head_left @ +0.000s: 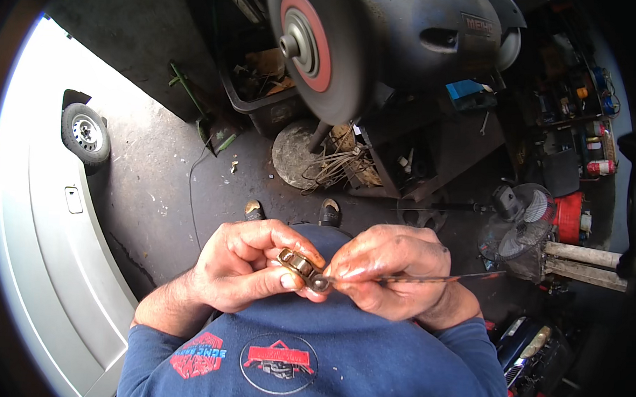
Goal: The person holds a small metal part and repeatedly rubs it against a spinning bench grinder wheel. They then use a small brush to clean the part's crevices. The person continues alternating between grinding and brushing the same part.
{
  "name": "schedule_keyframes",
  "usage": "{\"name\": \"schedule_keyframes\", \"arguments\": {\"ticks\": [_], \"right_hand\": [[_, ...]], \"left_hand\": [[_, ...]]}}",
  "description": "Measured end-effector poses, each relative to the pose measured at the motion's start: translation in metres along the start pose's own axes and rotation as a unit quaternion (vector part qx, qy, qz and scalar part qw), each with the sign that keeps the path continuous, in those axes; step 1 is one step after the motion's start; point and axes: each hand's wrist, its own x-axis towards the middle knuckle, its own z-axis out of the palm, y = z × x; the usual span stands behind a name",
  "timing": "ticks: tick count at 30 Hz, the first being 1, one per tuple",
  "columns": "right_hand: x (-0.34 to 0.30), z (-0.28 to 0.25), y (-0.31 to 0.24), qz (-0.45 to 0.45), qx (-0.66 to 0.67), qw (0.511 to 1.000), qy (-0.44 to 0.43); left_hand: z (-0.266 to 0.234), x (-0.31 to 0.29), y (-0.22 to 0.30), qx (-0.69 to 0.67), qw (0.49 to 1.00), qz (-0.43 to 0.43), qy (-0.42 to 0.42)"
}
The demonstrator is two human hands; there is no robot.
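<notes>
In front of my chest, my left hand [238,269] pinches a small oily metal rocker arm [298,262] between thumb and fingers. The part has a slotted, brassy body and a rounded knob at its right end. My right hand [396,271] is closed on a thin, dark, reddish-stained rod [462,278] that sticks out to the right past the knuckles. The right fingertips meet the knob end of the rocker arm. The rod's tip is hidden there, so I cannot tell whether it touches the part. Dark grease smears both hands.
Ahead stands a bench grinder [436,34] with a large wheel [336,66] whose rim is blurred. Below it are a round pedestal base [295,156] and a black bin [265,102]. A white vehicle [58,224] is at left; a fan [516,226] stands at right.
</notes>
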Motion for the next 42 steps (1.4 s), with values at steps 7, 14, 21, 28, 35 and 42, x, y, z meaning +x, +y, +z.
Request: {"name": "schedule_keyframes", "arguments": {"ticks": [7, 14, 21, 28, 35, 42], "right_hand": [[0.001, -0.005, 0.001, -0.035, -0.018, 0.999, -0.030], [-0.005, 0.002, -0.005, 0.049, -0.016, 0.997, 0.060], [0.001, -0.004, -0.006, 0.013, -0.106, 0.994, 0.022], [0.001, 0.004, -0.004, 0.025, -0.105, 0.991, 0.074], [0.000, 0.002, -0.001, 0.029, -0.085, 0.995, 0.043], [-0.006, 0.004, -0.001, 0.065, -0.022, 0.996, 0.062]], "left_hand": [[-0.001, 0.003, 0.001, 0.002, 1.000, 0.011, 0.002], [-0.003, 0.007, 0.003, 0.027, 0.998, 0.041, 0.033], [0.001, 0.012, 0.004, 0.065, 0.993, 0.057, 0.075], [0.011, 0.014, 0.000, 0.043, 0.986, 0.062, 0.150], [0.010, 0.012, 0.003, 0.049, 0.988, 0.034, 0.141], [0.012, 0.012, 0.001, 0.039, 0.989, 0.045, 0.139]]}}
